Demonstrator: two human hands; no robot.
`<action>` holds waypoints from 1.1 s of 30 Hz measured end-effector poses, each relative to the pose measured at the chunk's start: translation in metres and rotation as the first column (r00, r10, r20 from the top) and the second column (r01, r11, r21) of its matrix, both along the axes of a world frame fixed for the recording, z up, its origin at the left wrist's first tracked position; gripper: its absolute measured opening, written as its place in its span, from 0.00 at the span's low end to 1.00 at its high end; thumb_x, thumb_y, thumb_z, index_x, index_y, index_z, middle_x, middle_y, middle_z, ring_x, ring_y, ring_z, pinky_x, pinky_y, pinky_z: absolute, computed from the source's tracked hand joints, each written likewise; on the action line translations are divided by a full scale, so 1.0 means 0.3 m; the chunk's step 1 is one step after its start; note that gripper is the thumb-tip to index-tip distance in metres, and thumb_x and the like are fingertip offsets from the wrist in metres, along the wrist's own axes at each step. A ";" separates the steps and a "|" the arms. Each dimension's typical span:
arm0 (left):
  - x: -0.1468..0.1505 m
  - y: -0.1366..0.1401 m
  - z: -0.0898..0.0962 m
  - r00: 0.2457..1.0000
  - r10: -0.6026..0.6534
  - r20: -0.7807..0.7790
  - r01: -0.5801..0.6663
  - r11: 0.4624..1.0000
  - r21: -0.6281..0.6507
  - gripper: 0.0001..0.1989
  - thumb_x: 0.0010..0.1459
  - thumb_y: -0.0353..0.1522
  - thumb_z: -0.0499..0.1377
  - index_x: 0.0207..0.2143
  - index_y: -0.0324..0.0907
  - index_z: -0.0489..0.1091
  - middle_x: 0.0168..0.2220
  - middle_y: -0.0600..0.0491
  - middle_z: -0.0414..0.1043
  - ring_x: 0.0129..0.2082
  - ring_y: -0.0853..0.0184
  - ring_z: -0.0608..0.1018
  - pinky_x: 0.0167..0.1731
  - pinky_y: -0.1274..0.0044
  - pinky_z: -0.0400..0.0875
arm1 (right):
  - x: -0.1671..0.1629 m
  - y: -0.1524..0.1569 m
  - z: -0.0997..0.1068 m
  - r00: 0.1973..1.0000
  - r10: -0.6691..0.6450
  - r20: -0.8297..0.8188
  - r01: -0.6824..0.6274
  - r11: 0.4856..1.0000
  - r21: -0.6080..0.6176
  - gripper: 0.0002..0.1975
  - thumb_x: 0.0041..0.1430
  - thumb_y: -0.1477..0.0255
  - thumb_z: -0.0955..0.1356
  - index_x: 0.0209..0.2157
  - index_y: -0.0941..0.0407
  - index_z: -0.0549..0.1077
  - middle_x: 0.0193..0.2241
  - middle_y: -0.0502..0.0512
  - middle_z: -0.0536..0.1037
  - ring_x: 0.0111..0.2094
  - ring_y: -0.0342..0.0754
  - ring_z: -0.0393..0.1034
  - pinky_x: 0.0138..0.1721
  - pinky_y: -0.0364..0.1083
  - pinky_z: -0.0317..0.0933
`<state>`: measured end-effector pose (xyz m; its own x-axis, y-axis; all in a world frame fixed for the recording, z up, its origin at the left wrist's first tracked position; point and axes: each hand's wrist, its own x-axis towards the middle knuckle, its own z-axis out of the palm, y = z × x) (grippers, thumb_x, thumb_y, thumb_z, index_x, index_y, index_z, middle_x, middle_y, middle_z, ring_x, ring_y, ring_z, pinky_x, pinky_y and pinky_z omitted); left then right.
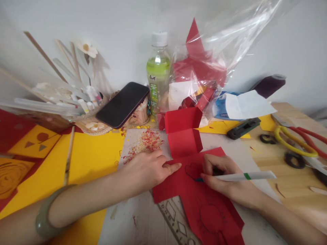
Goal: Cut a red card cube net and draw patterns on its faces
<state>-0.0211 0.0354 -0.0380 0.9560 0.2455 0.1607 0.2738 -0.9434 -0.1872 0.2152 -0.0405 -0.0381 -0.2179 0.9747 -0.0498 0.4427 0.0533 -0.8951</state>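
Note:
A red card cutout [178, 182], shaped like an unfolded box with folded flaps, lies in the middle of the table. Dark outlines of a heart and a spiky round shape are drawn on it. Between the fingers of my right hand [224, 177] is a white marker pen [258, 176] with a green band, its teal tip at the heart's lower edge. My left hand [153, 166] presses its stretched index finger on the card, left of the heart; its other fingers are partly curled and hold nothing. Under the card, a stencil ruler [173, 219] sticks out.
Red and yellow scraps [150, 140] lie behind my left hand. Yellow paper [94, 160] covers the left side. At the back stand a phone [124, 104], a drink bottle [158, 71] and a clear plastic bag [217, 51]. A stapler [243, 128] and scissors [293, 141] lie right.

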 end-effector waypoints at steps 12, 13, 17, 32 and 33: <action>-0.004 0.003 -0.015 0.999 -0.025 0.039 0.026 1.000 -0.012 0.22 0.57 0.25 0.60 0.53 0.46 0.68 0.25 0.56 0.69 0.27 0.65 0.73 0.17 0.77 0.62 | -0.002 0.010 0.018 0.999 -0.032 -0.018 0.033 0.999 0.024 0.13 0.49 0.75 0.63 0.19 0.51 0.52 0.16 0.44 0.57 0.19 0.42 0.50 0.19 0.43 0.43; -0.004 0.003 -0.015 0.999 -0.025 0.040 0.025 1.000 -0.009 0.22 0.56 0.25 0.60 0.53 0.46 0.68 0.25 0.56 0.69 0.26 0.65 0.73 0.17 0.77 0.62 | -0.004 0.011 0.019 0.999 -0.036 -0.012 0.036 0.999 0.025 0.13 0.49 0.74 0.63 0.18 0.51 0.52 0.16 0.44 0.57 0.19 0.42 0.50 0.19 0.43 0.44; -0.005 0.003 -0.012 1.000 -0.018 0.026 0.018 1.000 -0.002 0.21 0.57 0.25 0.60 0.53 0.46 0.68 0.24 0.56 0.68 0.26 0.66 0.72 0.16 0.78 0.61 | -0.003 0.006 0.018 0.998 -0.049 0.025 0.049 0.998 0.026 0.12 0.48 0.74 0.63 0.18 0.51 0.53 0.16 0.44 0.58 0.19 0.42 0.51 0.19 0.43 0.45; -0.010 0.003 -0.023 0.999 -0.021 0.047 0.022 0.999 -0.027 0.23 0.56 0.25 0.61 0.54 0.45 0.67 0.26 0.56 0.70 0.28 0.65 0.73 0.18 0.77 0.63 | 0.014 0.031 0.002 0.781 -0.325 -0.534 0.354 0.934 -0.052 0.16 0.48 0.76 0.70 0.16 0.53 0.59 0.14 0.43 0.59 0.19 0.41 0.49 0.20 0.43 0.42; -0.011 0.004 -0.023 0.999 -0.021 0.040 0.023 0.999 -0.034 0.23 0.56 0.24 0.60 0.54 0.45 0.66 0.27 0.55 0.71 0.28 0.65 0.73 0.18 0.78 0.63 | 0.017 0.038 0.009 0.710 -0.377 -0.594 0.416 0.906 -0.077 0.16 0.47 0.76 0.71 0.16 0.54 0.59 0.13 0.43 0.58 0.18 0.41 0.47 0.20 0.44 0.41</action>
